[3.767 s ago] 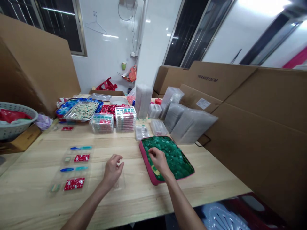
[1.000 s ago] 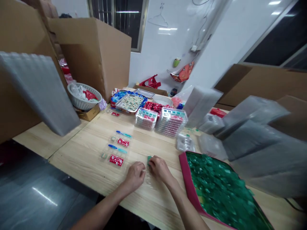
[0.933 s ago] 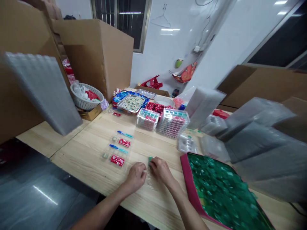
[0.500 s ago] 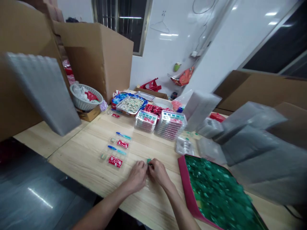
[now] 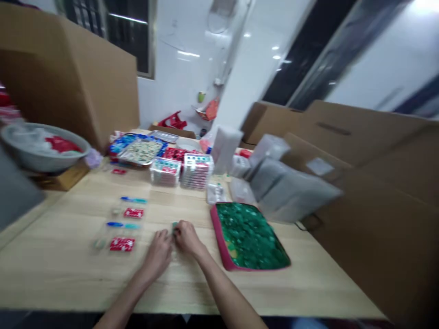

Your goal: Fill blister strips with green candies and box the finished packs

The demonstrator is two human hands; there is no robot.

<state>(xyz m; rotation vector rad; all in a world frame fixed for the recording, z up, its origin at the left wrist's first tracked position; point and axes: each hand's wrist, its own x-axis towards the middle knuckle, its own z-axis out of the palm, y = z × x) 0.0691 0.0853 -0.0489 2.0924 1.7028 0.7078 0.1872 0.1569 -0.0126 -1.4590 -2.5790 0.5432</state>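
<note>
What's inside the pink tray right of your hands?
The pink tray is filled with a heap of small green packets, with a yellowish patch showing at its near-left corner. The heap covers most of the tray floor; whatever lies deeper can't be seen.

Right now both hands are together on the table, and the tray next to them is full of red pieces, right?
Not quite. The head view shows the tray full of green pieces, not red. Both the left hand and right hand are together on the table.

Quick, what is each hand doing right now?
Left hand: curled on the table, grip cannot be told.
Right hand: fingers pinched at a small green piece.
</note>
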